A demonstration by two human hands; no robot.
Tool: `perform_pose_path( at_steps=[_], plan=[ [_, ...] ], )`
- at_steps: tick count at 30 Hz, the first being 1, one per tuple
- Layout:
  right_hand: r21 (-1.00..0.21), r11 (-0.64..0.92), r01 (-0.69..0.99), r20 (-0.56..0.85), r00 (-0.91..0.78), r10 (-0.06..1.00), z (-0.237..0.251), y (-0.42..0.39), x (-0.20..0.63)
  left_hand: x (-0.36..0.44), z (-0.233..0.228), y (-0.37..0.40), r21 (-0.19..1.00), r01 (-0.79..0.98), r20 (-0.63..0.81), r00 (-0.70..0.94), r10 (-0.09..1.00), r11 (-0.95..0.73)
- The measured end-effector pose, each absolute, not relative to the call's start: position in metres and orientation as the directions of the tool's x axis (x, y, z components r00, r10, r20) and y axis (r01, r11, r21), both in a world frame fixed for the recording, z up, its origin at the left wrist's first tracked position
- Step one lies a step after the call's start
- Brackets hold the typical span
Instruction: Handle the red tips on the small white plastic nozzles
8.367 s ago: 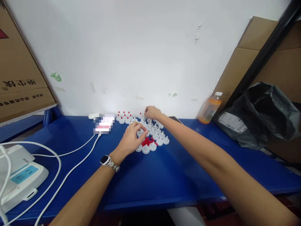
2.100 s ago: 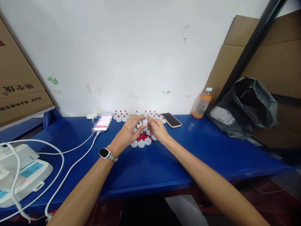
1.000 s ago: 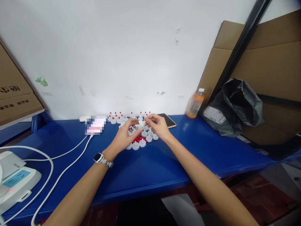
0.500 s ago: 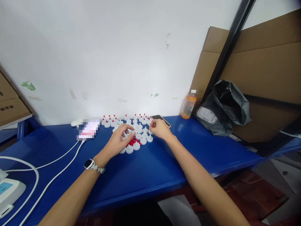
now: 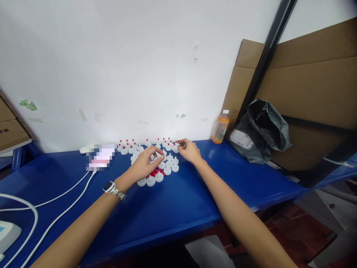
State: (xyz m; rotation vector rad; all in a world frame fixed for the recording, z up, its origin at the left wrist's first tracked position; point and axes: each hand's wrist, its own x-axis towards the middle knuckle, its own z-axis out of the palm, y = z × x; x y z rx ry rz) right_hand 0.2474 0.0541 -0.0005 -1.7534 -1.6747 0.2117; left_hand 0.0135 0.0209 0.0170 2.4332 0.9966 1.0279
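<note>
White nozzle caps [image 5: 175, 167] stand on the blue table [image 5: 181, 203], bases down, nozzles upright, so the long axis of each is vertical. Take the pile of red tips [image 5: 153, 173] as the landmark. Bare-nozzled caps ring it: 3 along its near side, others to its right and beyond it, and some on its far left, partly hidden by the left hand [image 5: 145, 162].

That hand is the nearer of the 2, hovering over the pile's far-left side, its thumb and forefinger curved towards each other with the tips close. I cannot tell whether they hold anything small. The right hand [image 5: 190, 150] is off beyond the pile to the right, its fingertips drawn together at the outermost of the red-tipped caps [image 5: 169, 146]; whether they grip it or merely touch it I cannot tell.

The relation that counts, I judge, is this: the bare caps right of the pile lie between the 2 hands, nearer the person than the right fingertips, while the loose tips are closer to the left.

Farther left of the pile lies a bright, pixelated screen [image 5: 102, 157]; well to its right and beyond stand an orange drink bottle [image 5: 220, 128] and a dark plastic bag [image 5: 248, 143].
</note>
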Motion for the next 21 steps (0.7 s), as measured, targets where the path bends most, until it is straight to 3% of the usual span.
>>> perform_pose_path(
  at_steps=[5, 10, 17, 21],
  plan=[
    [-0.508, 0.024, 0.861, 0.272, 0.134, 0.953, -0.010, 0.066, 0.242, 0.033, 0.017, 0.033, 0.458, 0.475, 0.519, 0.543, 0.660, -0.751],
    [-0.575, 0.080, 0.814, 0.316, 0.131, 0.940, -0.013, 0.066, 0.236, 0.031, 0.002, 0.036, 0.458, 0.498, 0.560, 0.482, 0.674, -0.737],
    [-0.791, 0.275, 0.546, 0.373, 0.075, 0.925, -0.004, 0.039, 0.212, 0.018, 0.005, 0.019, 0.282, 0.585, 0.612, 0.501, 0.612, -0.761],
    [-0.836, 0.415, 0.359, 0.442, -0.007, 0.897, 0.004, 0.021, 0.196, 0.016, 0.011, 0.014, 0.230, 0.585, 0.615, 0.532, 0.582, -0.778]
  ],
)
